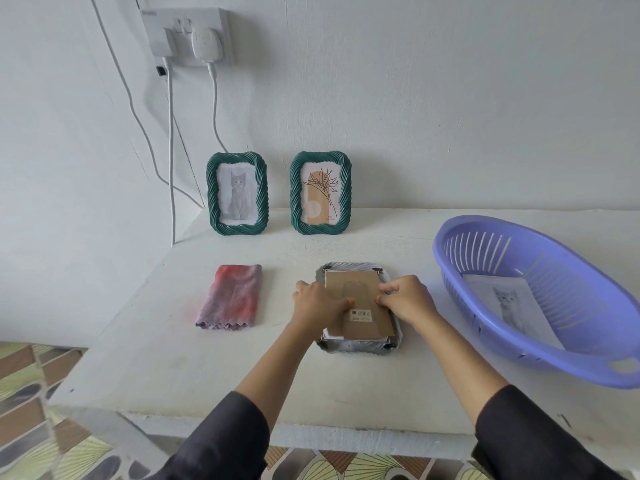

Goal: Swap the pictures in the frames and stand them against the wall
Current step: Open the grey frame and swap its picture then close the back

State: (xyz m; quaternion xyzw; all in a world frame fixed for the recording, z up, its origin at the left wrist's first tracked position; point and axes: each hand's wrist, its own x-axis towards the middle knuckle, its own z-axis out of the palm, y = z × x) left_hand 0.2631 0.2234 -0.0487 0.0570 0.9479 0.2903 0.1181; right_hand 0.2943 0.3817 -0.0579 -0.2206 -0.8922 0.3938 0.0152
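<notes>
Frames come to three from where I sit. The cat frame (237, 194) and the flower frame (321, 192), both green, stand upright side by side against the wall (450, 116), so I judge those two finished, though I cannot tell whether their pictures were exchanged. The grey frame (358, 347) lies face down on the table (156, 358), near its front edge, with the brown backing (360, 308) sitting in its recess.

My left hand (317, 303) rests on the backing's left side, thumb laid across the card and pressing it down. My right hand (407, 299) has curled fingers pinching at the backing's right edge. I read this as seating or freeing the backing; which one I cannot tell, and the corner clips are too small to judge.

A loose cat print (516, 306) lies in the purple basket (485, 223) to the right. What remains, I think, is settling this frame's picture, closing the back, and standing it beside the others.
</notes>
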